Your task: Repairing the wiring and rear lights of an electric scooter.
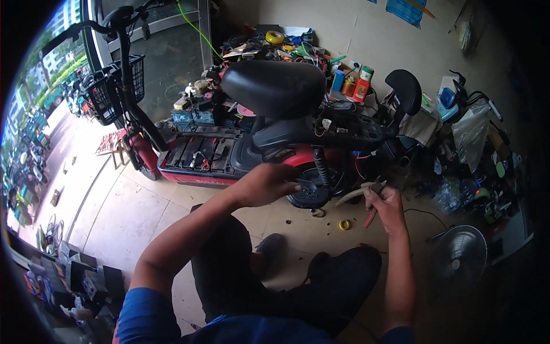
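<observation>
My left hand (269,183) reaches beside the black rear wheel hub (309,192) of a red-and-black electric scooter (212,178); its fingertips are partly hidden against the dark parts, so I cannot tell whether they grip anything. My right hand (387,209) is closed on red-handled pliers (376,188), with a pale curved piece (352,194) beside the jaws. Above are the shock absorber (321,166) and black seat (274,86). A battery compartment (200,152) lies exposed on the footboard. A yellow tape roll (344,225) lies on the floor below.
A cluttered bench (252,51) with bottles and tools stands behind the scooter. A fan (458,252) is at right, near piles of parts and bags (470,137). Dark batteries (91,281) sit at lower left. A doorway at left shows parked scooters (34,155) outside.
</observation>
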The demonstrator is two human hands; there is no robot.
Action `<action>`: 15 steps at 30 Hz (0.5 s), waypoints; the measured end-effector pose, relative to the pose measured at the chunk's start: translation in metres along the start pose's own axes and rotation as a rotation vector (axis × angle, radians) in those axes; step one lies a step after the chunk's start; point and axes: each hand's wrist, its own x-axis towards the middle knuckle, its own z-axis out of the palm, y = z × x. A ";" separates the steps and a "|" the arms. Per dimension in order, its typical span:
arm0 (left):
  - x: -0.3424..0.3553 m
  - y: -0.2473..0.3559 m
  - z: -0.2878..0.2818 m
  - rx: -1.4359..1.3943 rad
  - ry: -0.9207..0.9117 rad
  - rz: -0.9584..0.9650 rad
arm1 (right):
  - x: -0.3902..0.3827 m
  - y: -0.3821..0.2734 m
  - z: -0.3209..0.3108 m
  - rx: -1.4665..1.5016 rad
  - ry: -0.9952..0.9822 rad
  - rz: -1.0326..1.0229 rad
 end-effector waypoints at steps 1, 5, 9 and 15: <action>0.002 0.005 0.009 -0.106 0.005 0.084 | 0.008 -0.026 0.016 0.001 -0.008 -0.009; 0.009 0.050 0.013 -0.284 -0.104 0.015 | 0.031 -0.095 0.074 0.100 -0.180 -0.081; 0.010 0.057 0.004 -0.508 -0.023 0.103 | 0.043 -0.108 0.108 0.309 -0.146 -0.152; 0.002 0.046 -0.031 -0.400 -0.008 0.042 | 0.072 -0.084 0.145 0.771 -0.444 0.030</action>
